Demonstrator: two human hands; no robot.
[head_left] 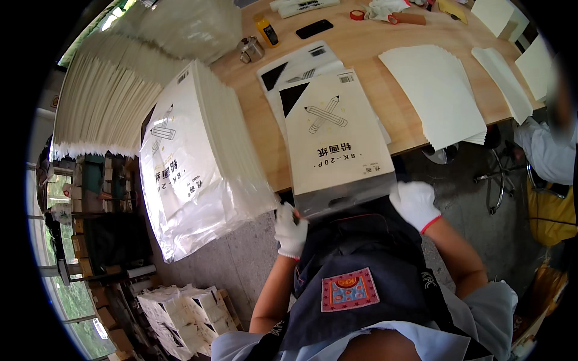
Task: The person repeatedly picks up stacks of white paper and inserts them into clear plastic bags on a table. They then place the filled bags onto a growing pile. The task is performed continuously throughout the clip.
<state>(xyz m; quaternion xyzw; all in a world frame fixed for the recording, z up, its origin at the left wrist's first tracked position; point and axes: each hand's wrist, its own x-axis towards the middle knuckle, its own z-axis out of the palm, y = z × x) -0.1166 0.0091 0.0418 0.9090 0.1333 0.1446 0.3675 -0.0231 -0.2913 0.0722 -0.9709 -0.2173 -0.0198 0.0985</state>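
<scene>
A clear plastic bag of drawing paper [340, 132], printed with crossed pencils and a black corner, lies at the table's front edge. Its see-through end [346, 200], with a handle slot, hangs over the edge toward me. My left hand [291, 232], in a white glove with a red cuff, is closed at the bag's near left corner. At the near right corner, my right hand [415, 206], gloved alike, pinches the bag's edge; the fingertips are partly hidden. Beneath and beyond lies another printed bag [319, 54]. Left of it leans a thick stack of printed bags [180, 144].
White paper sheets [430, 90] lie fanned on the right of the wooden table [361, 36]. A tall stack of bags [102, 96] fills the far left. At the back are a phone [314, 28], a yellow bottle [266, 31] and a metal cup [250, 49]. Another person's sleeve [545, 147] shows at right.
</scene>
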